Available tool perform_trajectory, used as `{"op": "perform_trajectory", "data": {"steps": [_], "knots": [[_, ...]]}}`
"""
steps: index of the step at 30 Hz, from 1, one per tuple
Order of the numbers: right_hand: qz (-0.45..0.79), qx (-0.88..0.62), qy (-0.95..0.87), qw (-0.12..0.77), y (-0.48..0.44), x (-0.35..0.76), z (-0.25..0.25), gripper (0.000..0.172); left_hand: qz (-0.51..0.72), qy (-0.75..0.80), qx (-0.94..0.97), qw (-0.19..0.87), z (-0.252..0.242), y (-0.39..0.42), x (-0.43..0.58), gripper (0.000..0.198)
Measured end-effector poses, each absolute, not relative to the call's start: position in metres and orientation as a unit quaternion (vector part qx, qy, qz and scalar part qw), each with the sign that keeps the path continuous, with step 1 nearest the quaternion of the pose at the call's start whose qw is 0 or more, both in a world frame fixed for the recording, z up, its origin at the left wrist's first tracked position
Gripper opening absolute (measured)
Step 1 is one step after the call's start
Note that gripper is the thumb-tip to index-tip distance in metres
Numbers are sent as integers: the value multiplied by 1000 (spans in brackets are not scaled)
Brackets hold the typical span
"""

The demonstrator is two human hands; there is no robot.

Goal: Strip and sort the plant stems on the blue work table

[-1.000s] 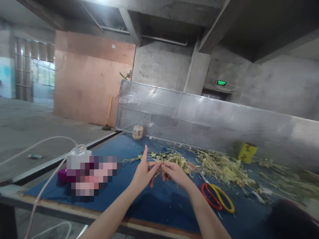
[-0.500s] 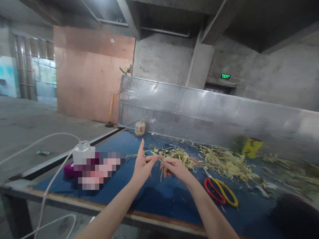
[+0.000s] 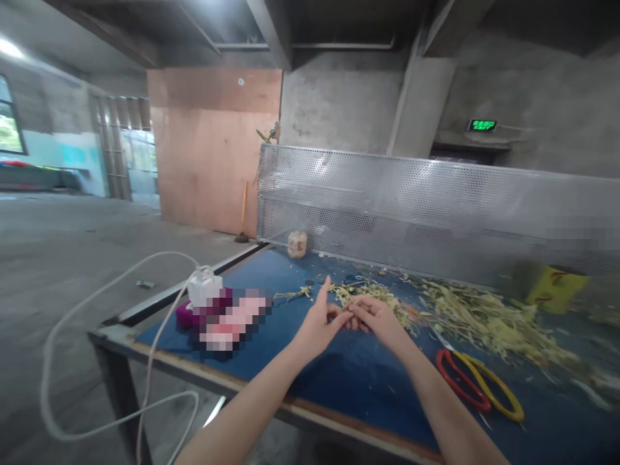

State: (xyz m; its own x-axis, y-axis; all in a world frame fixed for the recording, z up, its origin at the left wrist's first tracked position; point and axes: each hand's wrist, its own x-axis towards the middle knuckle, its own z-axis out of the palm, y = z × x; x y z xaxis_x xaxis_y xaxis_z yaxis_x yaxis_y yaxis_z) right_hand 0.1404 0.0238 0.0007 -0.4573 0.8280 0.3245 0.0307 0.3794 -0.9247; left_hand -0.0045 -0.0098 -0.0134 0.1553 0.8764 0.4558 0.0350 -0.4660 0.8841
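Note:
My left hand and my right hand meet above the front of the blue tabletop. On the left hand one finger points up, the thumb reaches toward the right fingertips and the other fingers curl in. The right fingers are bent and pinched together. Whatever lies between the fingertips is too small and too covered to make out. Just behind the hands is a heap of pale green and yellow plant strips. Scissors with one red and one yellow handle lie to the right of my right forearm.
A larger pile of plant strips spreads to the right, near a yellow container. A whitish jar-like object stands at the back. To the left are a white plug adapter with cables and a blurred pink item. A perforated metal panel borders the back.
The view has turned left, so everything sits further right in the picture. My hands have come closer together, and the thin strand that hung below my right fingers no longer shows.

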Motion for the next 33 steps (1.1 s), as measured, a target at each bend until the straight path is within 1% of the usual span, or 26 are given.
{"op": "perform_trajectory", "data": {"steps": [3, 5, 11, 16, 20, 23, 26, 28, 33], "knots": [[451, -320, -719, 422, 24, 141, 1, 32, 556, 318, 623, 449, -10, -11, -3, 87], [446, -337, -709, 430, 24, 140, -1, 32, 552, 310, 621, 462, -10, -12, -2, 89], [486, -362, -632, 482, 30, 135, -14, 34, 523, 294, 672, 433, -13, -14, 5, 87], [534, -320, -633, 461, 31, 138, -9, 31, 526, 334, 659, 422, -14, -13, 5, 87], [560, -283, -626, 464, 28, 140, -4, 31, 566, 368, 627, 388, -16, -11, 5, 93], [555, -280, -631, 464, 26, 139, -3, 37, 590, 362, 615, 378, -14, -12, 6, 99], [551, -289, -644, 445, 24, 137, -5, 45, 581, 334, 622, 405, -11, -14, 7, 101], [563, -286, -641, 436, 24, 135, -7, 48, 578, 327, 623, 414, -10, -15, 8, 99], [594, -280, -630, 414, 25, 135, -7, 54, 600, 321, 616, 397, -10, -15, 7, 90]]}}
